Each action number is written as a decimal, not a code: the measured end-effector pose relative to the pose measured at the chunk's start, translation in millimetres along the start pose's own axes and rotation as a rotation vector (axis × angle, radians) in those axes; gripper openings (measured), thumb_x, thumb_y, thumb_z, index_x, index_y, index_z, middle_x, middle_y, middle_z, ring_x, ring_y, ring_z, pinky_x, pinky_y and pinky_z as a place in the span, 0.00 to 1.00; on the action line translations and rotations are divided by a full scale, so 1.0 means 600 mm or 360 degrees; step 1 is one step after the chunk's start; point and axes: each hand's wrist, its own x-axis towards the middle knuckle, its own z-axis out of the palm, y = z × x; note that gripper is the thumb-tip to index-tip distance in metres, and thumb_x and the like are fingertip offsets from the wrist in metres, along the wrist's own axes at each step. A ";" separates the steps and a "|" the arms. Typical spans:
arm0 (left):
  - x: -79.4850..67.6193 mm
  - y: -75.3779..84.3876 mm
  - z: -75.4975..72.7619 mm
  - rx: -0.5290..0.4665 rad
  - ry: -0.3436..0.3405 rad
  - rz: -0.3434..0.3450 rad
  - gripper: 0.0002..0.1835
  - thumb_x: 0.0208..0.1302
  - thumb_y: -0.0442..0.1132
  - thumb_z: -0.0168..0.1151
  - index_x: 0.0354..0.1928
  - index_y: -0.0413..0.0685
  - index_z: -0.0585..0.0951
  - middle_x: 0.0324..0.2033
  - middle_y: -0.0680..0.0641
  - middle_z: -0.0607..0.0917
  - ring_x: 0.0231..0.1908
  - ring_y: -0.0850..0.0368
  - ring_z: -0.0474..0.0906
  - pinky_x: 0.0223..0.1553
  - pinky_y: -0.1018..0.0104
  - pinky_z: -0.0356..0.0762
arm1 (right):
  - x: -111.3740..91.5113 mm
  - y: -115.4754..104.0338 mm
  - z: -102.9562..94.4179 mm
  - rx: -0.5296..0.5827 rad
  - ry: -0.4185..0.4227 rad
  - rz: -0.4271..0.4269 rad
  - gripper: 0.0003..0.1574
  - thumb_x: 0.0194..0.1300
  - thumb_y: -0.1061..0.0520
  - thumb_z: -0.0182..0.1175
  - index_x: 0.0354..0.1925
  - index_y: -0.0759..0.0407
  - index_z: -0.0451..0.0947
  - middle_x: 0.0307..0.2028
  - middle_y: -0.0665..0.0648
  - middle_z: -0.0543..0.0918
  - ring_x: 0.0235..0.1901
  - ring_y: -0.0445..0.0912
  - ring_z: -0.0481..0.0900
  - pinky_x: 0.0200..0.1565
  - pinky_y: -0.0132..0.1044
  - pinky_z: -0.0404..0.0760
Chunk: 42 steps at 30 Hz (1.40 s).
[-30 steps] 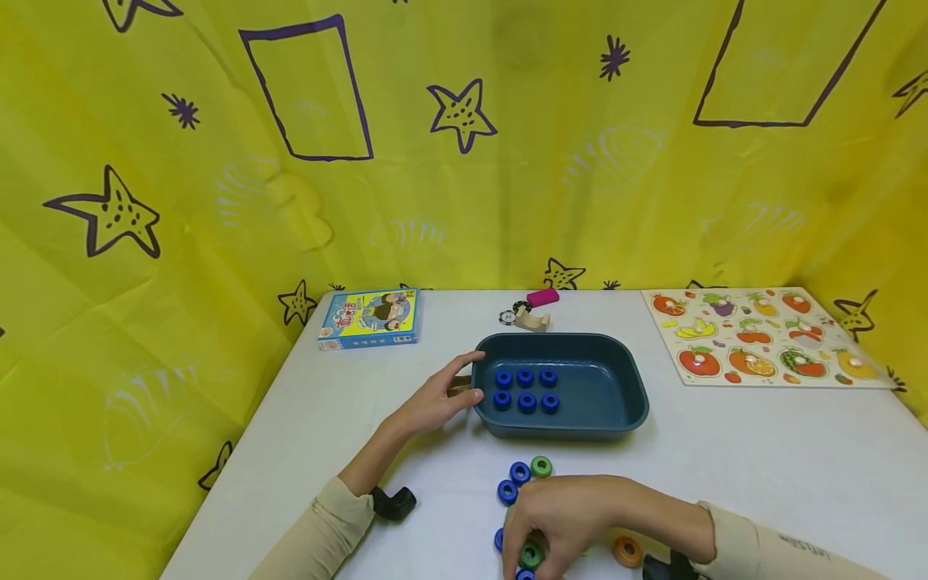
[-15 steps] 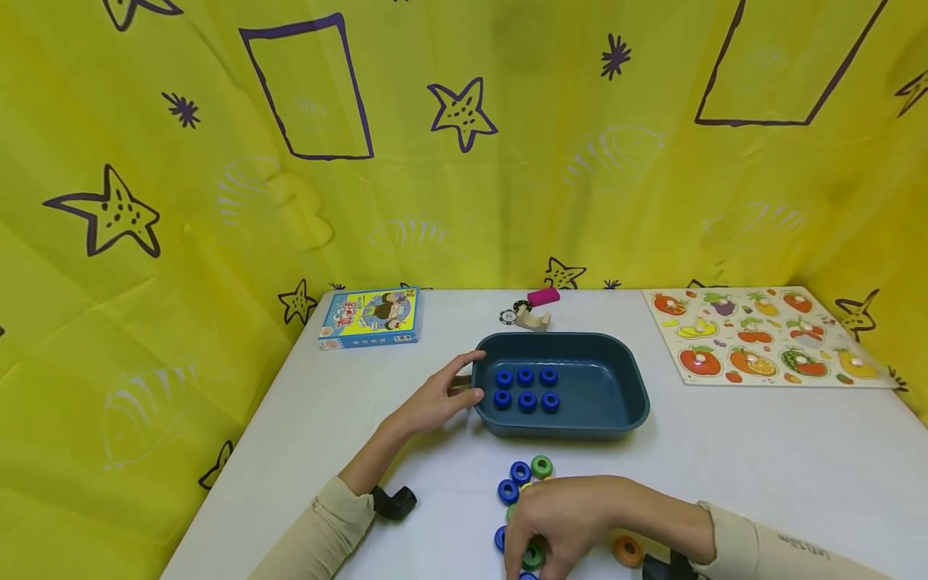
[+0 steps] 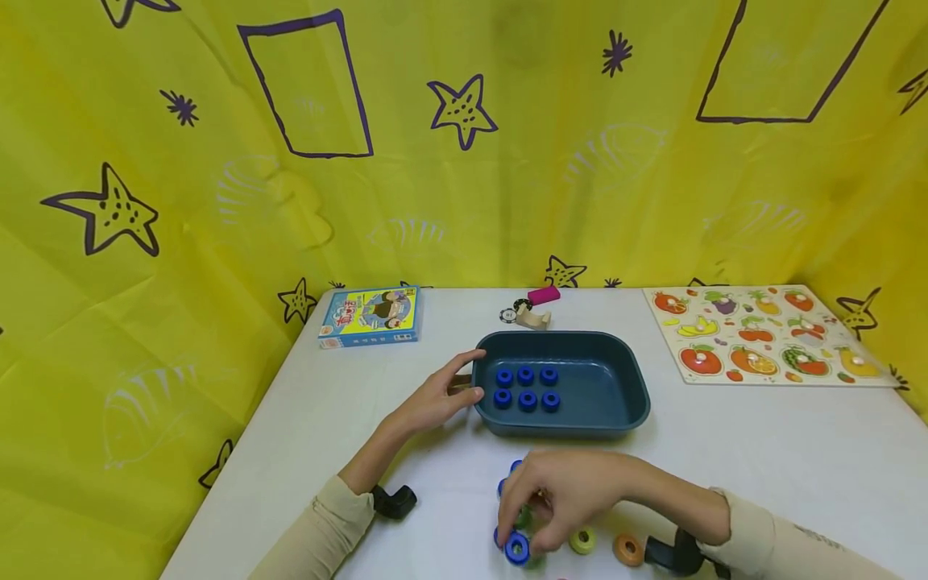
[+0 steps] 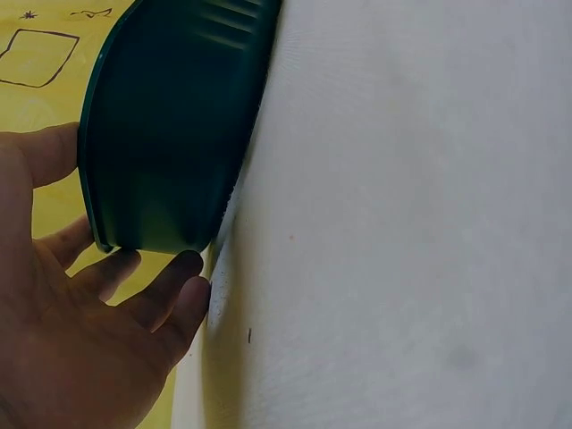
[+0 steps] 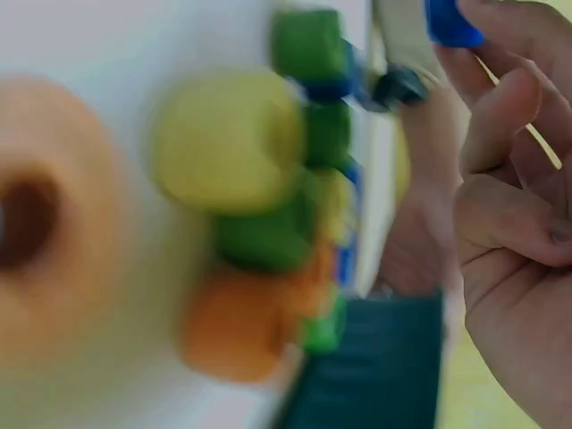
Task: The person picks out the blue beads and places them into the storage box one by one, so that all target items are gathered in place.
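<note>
A dark teal rectangular basin (image 3: 602,387) sits mid-table, with two rows of blue ring beads (image 3: 527,408) at its left side. My left hand (image 3: 428,400) holds the basin's left end, thumb and fingers spread around its rim and wall; the left wrist view shows the fingertips against the basin wall (image 4: 170,134). In front of the basin, my right hand (image 3: 569,487) pinches a blue ring bead (image 3: 517,560) between thumb and fingertips, above the loose beads. The hand covers part of those beads. In the right wrist view only part of the held blue bead (image 5: 453,25) shows.
A yellow-green bead (image 3: 574,541) and an orange bead (image 3: 619,551) lie right of the right hand. Behind the basin are a pink block (image 3: 544,296) and a small wooden piece (image 3: 533,319). A blue box (image 3: 370,317) stands back left, a fruit puzzle board (image 3: 761,342) back right.
My right hand has risen from the near beads and moved slightly away from me, lifting a blue bead. The left hand and basin have stayed in place.
</note>
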 end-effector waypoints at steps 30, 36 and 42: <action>-0.002 0.001 -0.003 -0.0043 -0.0022 -0.0022 0.32 0.65 0.51 0.56 0.69 0.69 0.57 0.69 0.58 0.54 0.61 0.49 0.65 0.57 0.54 0.67 | -0.018 0.169 -0.151 -0.0313 0.0798 0.0675 0.14 0.54 0.50 0.68 0.42 0.45 0.84 0.29 0.45 0.80 0.11 0.39 0.67 0.14 0.30 0.66; -0.002 0.002 -0.001 -0.0032 -0.0020 -0.0031 0.32 0.66 0.46 0.56 0.69 0.68 0.57 0.69 0.58 0.54 0.61 0.48 0.64 0.57 0.52 0.66 | -0.016 0.179 -0.144 -0.0341 0.0780 0.0677 0.14 0.55 0.51 0.68 0.42 0.46 0.83 0.33 0.45 0.81 0.12 0.39 0.69 0.16 0.30 0.68; -0.001 0.001 -0.001 -0.0045 -0.0018 -0.0034 0.31 0.66 0.46 0.56 0.69 0.68 0.57 0.69 0.57 0.54 0.61 0.48 0.64 0.57 0.52 0.67 | -0.014 0.180 -0.143 -0.0342 0.0783 0.0684 0.14 0.54 0.52 0.68 0.42 0.47 0.84 0.37 0.46 0.81 0.17 0.40 0.74 0.21 0.33 0.75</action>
